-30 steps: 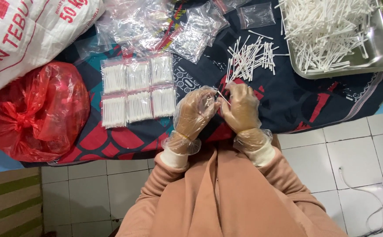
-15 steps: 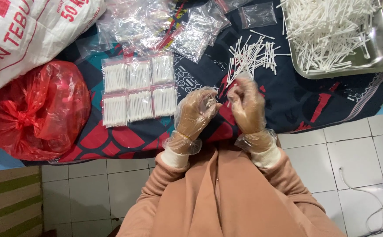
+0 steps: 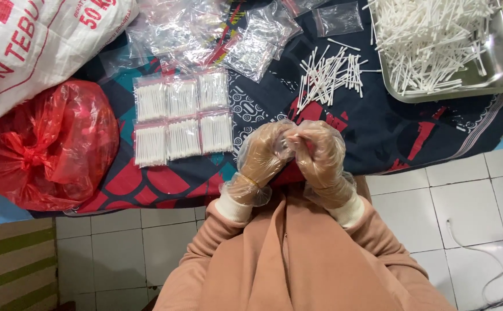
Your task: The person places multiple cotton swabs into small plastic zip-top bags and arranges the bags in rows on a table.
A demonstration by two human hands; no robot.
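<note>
Head view: left hand and right hand, gloved, pinch together just below the loose stick pile, contents too hidden to tell; better to square sticks evenly before bagging, filled packets left of pile.

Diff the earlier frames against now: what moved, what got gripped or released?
The right hand, which was out at the loose sticks half a second ago, has drawn back to meet the left hand; both gloved hands now pinch together, contents too small to tell. The six filled packets, red bag and steel tray stayed put.
</note>
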